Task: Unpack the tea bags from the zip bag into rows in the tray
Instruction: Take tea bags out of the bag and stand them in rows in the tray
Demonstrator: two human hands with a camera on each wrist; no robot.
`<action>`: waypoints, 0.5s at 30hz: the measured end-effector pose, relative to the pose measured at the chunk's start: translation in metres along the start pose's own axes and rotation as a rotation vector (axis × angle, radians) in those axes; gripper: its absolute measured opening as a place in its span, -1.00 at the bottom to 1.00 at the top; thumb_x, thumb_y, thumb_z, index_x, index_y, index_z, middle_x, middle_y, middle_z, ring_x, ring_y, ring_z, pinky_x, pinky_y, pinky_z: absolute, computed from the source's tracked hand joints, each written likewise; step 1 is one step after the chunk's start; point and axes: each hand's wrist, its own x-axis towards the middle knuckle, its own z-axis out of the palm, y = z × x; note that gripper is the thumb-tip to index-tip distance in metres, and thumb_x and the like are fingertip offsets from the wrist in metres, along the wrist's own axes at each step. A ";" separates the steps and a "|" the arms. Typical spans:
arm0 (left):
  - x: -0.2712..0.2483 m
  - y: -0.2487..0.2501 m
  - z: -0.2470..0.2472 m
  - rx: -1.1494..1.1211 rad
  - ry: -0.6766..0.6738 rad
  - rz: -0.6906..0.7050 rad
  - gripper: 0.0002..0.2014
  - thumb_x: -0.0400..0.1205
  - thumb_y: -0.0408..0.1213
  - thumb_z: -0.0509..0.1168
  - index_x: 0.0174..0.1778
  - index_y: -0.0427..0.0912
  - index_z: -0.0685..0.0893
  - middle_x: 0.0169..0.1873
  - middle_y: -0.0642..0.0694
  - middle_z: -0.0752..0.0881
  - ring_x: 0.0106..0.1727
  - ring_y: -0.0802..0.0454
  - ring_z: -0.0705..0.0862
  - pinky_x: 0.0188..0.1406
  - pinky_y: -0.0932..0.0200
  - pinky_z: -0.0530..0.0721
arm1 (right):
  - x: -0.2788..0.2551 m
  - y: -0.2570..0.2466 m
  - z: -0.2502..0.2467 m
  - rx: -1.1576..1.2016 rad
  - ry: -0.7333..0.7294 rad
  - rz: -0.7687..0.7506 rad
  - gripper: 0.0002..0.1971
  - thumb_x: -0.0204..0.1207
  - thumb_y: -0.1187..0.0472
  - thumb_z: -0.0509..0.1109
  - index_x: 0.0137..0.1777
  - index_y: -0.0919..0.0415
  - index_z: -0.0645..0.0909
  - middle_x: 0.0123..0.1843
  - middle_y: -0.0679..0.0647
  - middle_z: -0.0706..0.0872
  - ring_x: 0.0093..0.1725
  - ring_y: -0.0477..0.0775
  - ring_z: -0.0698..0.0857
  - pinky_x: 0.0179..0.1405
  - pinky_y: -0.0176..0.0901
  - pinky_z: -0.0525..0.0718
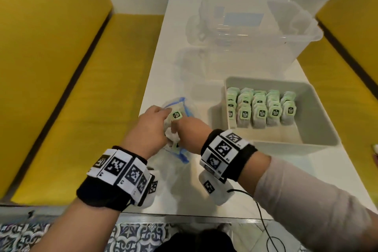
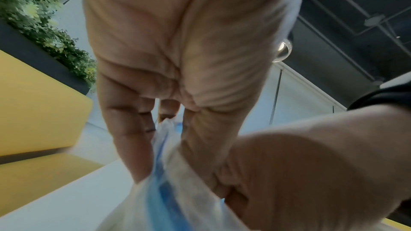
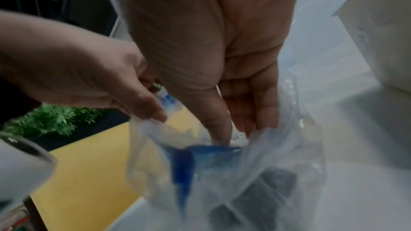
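The clear zip bag [image 1: 178, 161] with a blue zip strip lies on the white table [image 1: 163, 57] in front of me. My left hand [image 1: 151, 127] pinches the bag's rim [image 3: 144, 126] and holds the mouth apart. My right hand [image 1: 181, 128] reaches into the mouth, thumb and fingers [image 3: 255, 119] close together on a tea bag [image 1: 176, 115] whose green tag shows at the fingertips. Dark shapes of more tea bags [image 3: 262, 192] show through the plastic. To the right, the grey tray [image 1: 319, 112] holds several rows of standing tea bags [image 1: 259, 108].
A large clear plastic tub [image 1: 296, 32] stands at the back of the table, behind the tray. Yellow benches [image 1: 61, 88] run along both sides of the table. A black cable [image 1: 259, 210] hangs from my right wrist over the near table edge.
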 end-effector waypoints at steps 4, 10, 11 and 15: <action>-0.001 -0.001 0.005 0.026 0.010 0.038 -0.24 0.43 -0.50 0.34 0.57 -0.06 0.31 0.41 -0.12 0.40 0.34 -0.14 0.51 0.23 -0.05 0.58 | 0.006 0.000 0.007 -0.020 -0.094 0.054 -0.62 0.55 0.24 0.34 0.36 0.29 0.53 0.30 0.22 0.62 0.25 0.21 0.62 0.23 -0.04 0.55; 0.000 0.000 0.006 0.014 0.025 0.065 -0.29 0.47 -0.52 0.27 0.56 -0.02 0.32 0.41 -0.09 0.40 0.33 -0.14 0.52 0.22 -0.11 0.60 | 0.009 -0.011 0.001 -0.197 -0.255 0.031 -0.49 0.59 0.16 0.30 0.53 0.23 0.34 0.52 0.18 0.36 0.43 0.26 0.48 0.35 0.11 0.48; 0.001 0.000 0.005 0.015 0.020 0.071 -0.29 0.47 -0.52 0.28 0.56 -0.01 0.32 0.42 -0.08 0.40 0.34 -0.13 0.51 0.23 -0.11 0.60 | 0.008 -0.011 0.000 -0.222 -0.230 0.001 -0.53 0.60 0.17 0.28 0.51 0.21 0.38 0.50 0.16 0.39 0.39 0.25 0.52 0.27 0.08 0.51; 0.006 -0.003 0.001 -0.011 0.006 0.084 -0.30 0.48 -0.52 0.28 0.55 0.00 0.34 0.44 -0.09 0.37 0.34 -0.11 0.51 0.26 -0.03 0.58 | 0.007 -0.007 -0.004 -0.337 -0.176 -0.060 -0.63 0.58 0.09 0.33 0.36 0.17 0.54 0.31 0.06 0.60 0.30 0.13 0.59 0.24 -0.04 0.50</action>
